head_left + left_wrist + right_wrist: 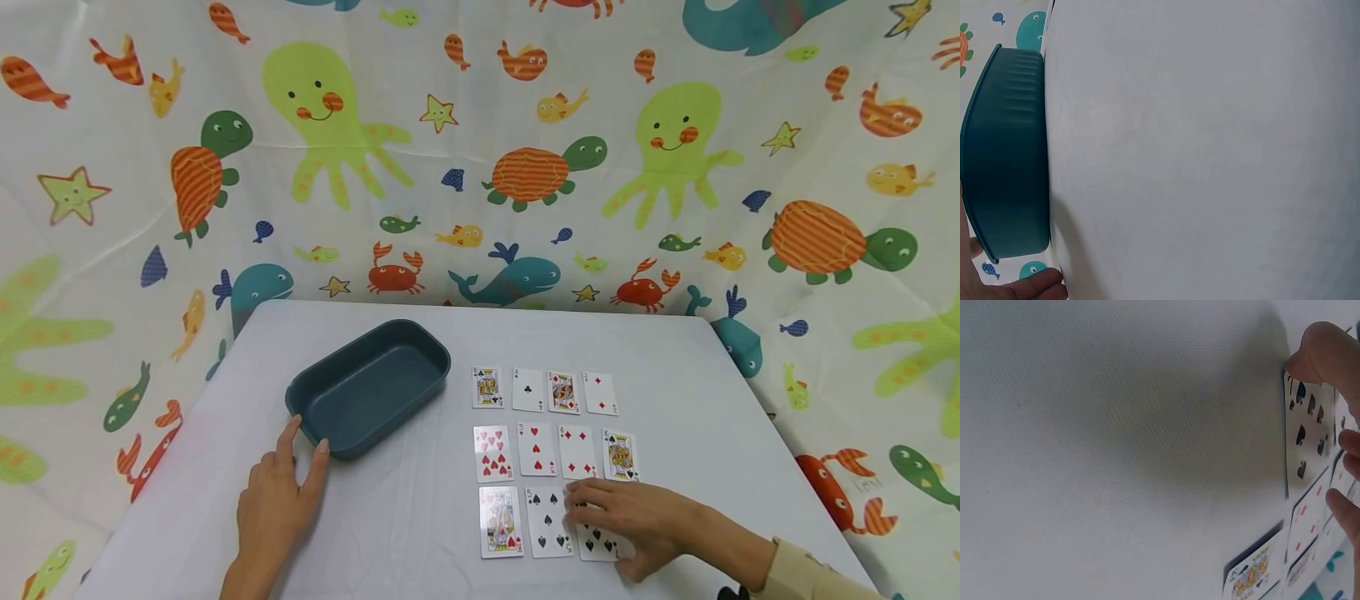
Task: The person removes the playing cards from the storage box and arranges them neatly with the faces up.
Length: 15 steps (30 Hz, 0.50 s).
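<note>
My left hand (279,498) is at the near left corner of a dark teal rectangular tray (367,450), index finger and thumb touching its rim. The left wrist view shows the tray's side (1007,150) beside the fingers. My right hand (637,521) rests over a spades card (597,546) at the near right of several face-up playing cards. In the right wrist view the thumb touches a corner of that spades card (1307,425), which lies flat; its rank is unclear. Left of it lie a five of spades (548,522) and a king of hearts (500,522).
Beyond lie two more rows of cards, with a four of diamonds (577,450) and a king of clubs (620,456) just past my right hand. The farthest row includes an ace of clubs (528,391). A white cloth covers the table (420,533); a sea-animal print curtain (480,100) hangs behind.
</note>
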Available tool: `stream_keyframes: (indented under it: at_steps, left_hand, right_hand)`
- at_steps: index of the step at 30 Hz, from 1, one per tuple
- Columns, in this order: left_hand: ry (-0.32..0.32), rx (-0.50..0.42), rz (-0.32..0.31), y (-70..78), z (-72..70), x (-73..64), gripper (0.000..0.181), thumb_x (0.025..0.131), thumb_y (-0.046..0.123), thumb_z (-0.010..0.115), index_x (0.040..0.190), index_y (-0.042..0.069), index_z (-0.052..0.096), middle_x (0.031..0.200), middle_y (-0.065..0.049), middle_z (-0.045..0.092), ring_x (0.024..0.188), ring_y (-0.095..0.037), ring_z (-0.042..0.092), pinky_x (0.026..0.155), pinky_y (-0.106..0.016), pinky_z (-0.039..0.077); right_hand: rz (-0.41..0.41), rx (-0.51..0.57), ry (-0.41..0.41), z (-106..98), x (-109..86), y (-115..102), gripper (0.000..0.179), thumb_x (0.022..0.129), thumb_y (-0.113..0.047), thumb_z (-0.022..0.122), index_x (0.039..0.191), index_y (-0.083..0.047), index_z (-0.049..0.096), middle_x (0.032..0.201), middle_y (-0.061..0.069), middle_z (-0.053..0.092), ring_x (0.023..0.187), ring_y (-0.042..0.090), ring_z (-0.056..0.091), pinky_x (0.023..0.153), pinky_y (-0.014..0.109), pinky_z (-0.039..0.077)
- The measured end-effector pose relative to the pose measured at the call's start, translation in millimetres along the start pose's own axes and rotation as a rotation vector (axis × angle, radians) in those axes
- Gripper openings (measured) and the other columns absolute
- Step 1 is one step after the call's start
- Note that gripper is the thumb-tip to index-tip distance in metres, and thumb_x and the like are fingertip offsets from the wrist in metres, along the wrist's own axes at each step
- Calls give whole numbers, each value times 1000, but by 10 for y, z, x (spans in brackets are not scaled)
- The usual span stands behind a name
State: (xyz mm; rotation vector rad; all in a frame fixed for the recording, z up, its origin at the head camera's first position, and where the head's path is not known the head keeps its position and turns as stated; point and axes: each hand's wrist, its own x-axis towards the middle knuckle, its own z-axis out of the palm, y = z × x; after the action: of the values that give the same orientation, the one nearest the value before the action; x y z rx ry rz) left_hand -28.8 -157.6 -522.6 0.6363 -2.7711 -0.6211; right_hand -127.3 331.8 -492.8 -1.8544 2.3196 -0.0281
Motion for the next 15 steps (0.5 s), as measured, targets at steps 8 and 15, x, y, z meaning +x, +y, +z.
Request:
stream_keyframes:
  at_steps: [8, 15]
  left_hand:
    - [-13, -6, -6, -11, 1, -5, 73, 103, 58, 44, 158, 12, 32, 104, -24, 62, 94, -42, 59, 63, -53, 46]
    - [-8, -15, 8, -22, -3, -2, 72, 103, 58, 44, 158, 11, 33, 104, -25, 62, 94, -43, 59, 62, -53, 46]
  right_hand:
    - [63, 112, 18, 28, -36, -40, 70, 80, -41, 79, 143, -31, 51, 149, -6, 49, 135, 18, 50, 100, 42, 53]
    - [112, 166, 182, 64, -48, -43, 61, 83, -39, 79, 139, -26, 57, 143, -7, 53, 128, 12, 54, 97, 38, 54]
